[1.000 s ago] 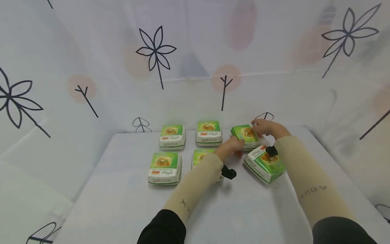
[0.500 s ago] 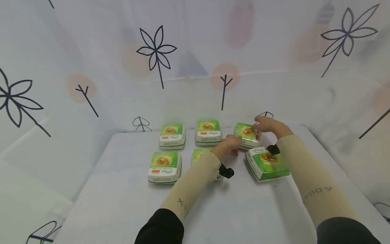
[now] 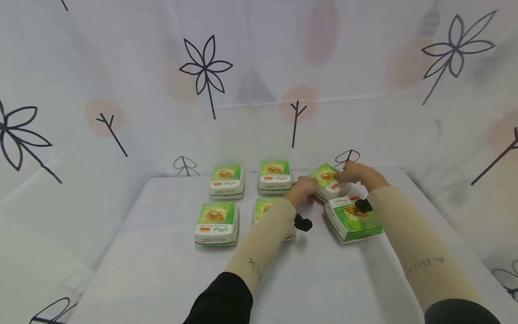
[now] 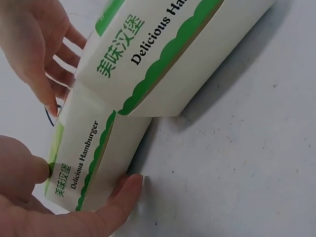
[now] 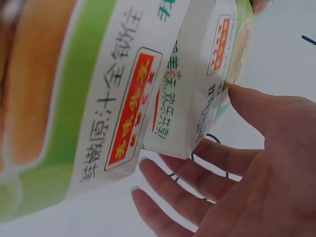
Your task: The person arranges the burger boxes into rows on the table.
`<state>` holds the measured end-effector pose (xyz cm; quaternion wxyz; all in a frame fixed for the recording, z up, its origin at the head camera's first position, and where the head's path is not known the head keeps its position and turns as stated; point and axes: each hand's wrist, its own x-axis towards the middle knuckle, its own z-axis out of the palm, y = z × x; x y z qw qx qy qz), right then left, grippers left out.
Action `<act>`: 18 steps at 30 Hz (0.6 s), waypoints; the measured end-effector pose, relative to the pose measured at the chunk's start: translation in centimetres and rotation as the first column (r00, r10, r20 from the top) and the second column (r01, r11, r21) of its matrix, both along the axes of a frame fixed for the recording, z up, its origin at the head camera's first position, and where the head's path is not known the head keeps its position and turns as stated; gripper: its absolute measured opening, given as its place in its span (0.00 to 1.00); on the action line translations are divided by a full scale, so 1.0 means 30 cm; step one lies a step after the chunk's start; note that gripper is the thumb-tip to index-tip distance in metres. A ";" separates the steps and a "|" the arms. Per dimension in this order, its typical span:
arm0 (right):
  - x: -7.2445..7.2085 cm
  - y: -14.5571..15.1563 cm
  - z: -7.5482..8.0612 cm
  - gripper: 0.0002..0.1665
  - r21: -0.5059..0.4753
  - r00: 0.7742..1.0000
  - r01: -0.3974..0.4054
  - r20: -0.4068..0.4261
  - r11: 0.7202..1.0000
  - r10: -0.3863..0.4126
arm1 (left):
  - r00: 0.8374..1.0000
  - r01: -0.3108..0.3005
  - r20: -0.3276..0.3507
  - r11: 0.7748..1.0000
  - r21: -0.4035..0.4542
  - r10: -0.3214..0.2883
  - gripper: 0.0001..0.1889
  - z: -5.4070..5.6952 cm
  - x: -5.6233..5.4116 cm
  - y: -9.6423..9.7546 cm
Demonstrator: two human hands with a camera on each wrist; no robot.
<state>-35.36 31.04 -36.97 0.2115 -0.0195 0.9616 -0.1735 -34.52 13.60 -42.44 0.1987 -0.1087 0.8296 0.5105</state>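
Note:
A green and white hamburger box sits slightly turned at the back right of the table. My left hand holds its left end, thumb by the top and fingers low along the side in the left wrist view. The right hand grips the other end; in the right wrist view its thumb presses the top edge and the fingers spread below. Just in front lies a second hamburger box, turned at an angle, under the right wrist. It overlaps the held box in both wrist views.
Two more boxes stand in the back row, a left one and a middle one. In front of them are a left box and a middle box, partly behind my left sleeve. A patterned cloth hangs behind the white table.
The held box has shifted slightly and turned, its right end now swung toward the back. The front right box has also turned, showing more of its green side. Both hands stay on the held box.

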 end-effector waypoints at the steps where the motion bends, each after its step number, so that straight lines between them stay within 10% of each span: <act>1: 0.001 -0.002 0.003 0.39 -0.005 1.000 0.005 0.002 1.000 -0.005 | 1.000 -0.004 0.005 1.000 0.011 0.003 0.32 0.000 -0.001 -0.004; 12: -0.050 0.059 -0.032 0.43 -0.031 0.998 -0.043 0.049 0.999 0.045 | 0.989 0.101 0.079 0.968 0.230 -0.122 0.31 0.073 0.128 -0.021; 18: -0.008 0.021 -0.020 0.39 -0.100 0.994 -0.017 0.109 0.995 0.028 | 0.982 0.165 0.051 0.951 0.262 -0.185 0.25 0.059 0.120 -0.046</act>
